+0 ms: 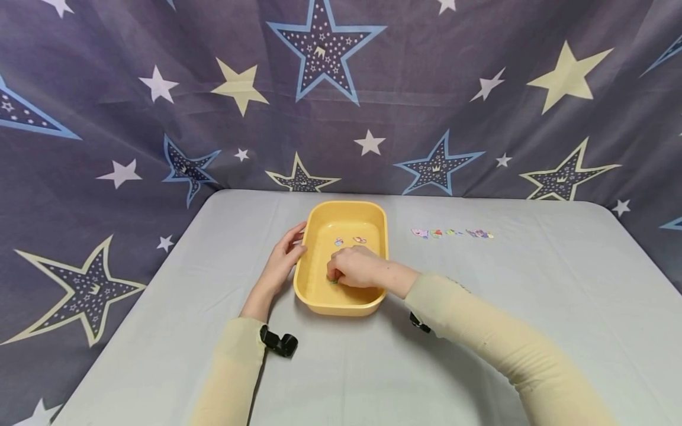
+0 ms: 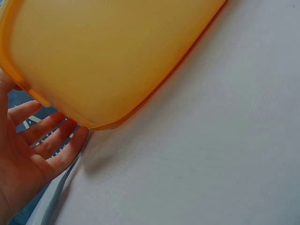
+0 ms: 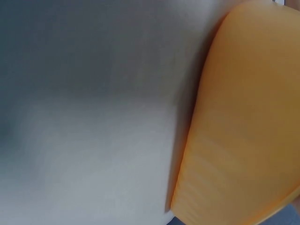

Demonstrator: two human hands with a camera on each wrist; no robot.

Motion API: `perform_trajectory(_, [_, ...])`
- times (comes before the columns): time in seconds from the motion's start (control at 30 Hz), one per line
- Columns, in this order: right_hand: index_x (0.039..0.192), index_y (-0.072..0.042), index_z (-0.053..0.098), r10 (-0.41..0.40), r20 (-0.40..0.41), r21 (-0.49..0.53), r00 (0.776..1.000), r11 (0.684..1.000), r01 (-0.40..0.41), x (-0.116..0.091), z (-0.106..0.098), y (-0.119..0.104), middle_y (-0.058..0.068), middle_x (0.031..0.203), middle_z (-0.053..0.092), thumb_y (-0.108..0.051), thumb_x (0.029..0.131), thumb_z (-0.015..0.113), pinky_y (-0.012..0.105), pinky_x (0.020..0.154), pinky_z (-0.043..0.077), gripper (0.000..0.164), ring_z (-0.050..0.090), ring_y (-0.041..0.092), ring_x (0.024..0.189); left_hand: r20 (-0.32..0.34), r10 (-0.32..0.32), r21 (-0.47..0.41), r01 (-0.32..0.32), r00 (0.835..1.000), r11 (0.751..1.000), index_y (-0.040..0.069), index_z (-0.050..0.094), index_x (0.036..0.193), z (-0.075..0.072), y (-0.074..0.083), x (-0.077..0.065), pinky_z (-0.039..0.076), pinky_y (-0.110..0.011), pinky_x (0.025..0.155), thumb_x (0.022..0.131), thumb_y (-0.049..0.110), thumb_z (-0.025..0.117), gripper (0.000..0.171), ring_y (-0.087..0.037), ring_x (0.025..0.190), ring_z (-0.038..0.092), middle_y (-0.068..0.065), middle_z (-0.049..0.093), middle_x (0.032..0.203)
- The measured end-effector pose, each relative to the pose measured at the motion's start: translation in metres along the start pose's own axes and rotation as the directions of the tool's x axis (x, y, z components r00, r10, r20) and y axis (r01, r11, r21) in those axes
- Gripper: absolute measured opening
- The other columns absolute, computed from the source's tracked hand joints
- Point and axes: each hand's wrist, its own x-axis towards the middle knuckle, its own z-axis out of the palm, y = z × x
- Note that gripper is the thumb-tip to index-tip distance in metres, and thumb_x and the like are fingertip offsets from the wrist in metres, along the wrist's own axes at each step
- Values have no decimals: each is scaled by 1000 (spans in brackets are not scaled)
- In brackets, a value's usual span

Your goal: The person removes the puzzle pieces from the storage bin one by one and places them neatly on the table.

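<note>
A yellow plastic basin (image 1: 341, 303) stands on the table. My left hand (image 1: 285, 254) is at its left side; in the left wrist view, that hand's spread, fairly straight fingers (image 2: 65, 150) touch the outer wall. My right hand (image 1: 357, 267) reaches over the right rim into the basin, fingers bent down around a small flat piece with green on it (image 1: 334, 281), mostly hidden under the fingertips. Two more small colourful cutouts lie on the basin floor beyond this hand, a bluish one (image 1: 338, 241) and a reddish one (image 1: 359, 239). The right wrist view shows only the basin's outer wall (image 3: 243, 122).
Right of the basin, several small colourful flat cutouts lie in a row, among them a pink one (image 1: 420, 233) and a purple one (image 1: 479, 234). The table (image 1: 341, 373) has a pale grey cover. Behind it hangs a dark star-patterned curtain (image 1: 405, 77).
</note>
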Motion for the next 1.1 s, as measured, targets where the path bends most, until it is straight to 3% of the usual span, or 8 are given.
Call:
perform_trajectory(0.5, [80,-22,66,-21,-26,20,999,1000,22,-1,2,1,-9,77,54,-15,81,64,24,68,42,7,51,7,72,13,-1,-5,1,1000,1000,7,32,141,-1,-3,-2,44,-19,77,86,5,45,56,-40,114,44,-25,41,132])
perform_trajectory(0.87, [97,-24,67,-79,18,29,997,996,79,0,1,1,-9,85,58,-16,80,66,21,73,42,19,52,4,79,24,-1,11,0,1000,1000,8,31,142,-1,-2,-1,43,-22,81,87,7,44,56,-39,115,44,-25,40,133])
perform_trajectory(1.1, [86,-24,66,-98,20,-27,995,995,98,1,0,1,-10,82,54,-23,79,67,26,68,41,7,52,5,78,19,9,-4,-9,1000,1000,7,33,141,-2,-1,-1,43,-20,79,86,6,45,56,-40,115,44,-26,41,132])
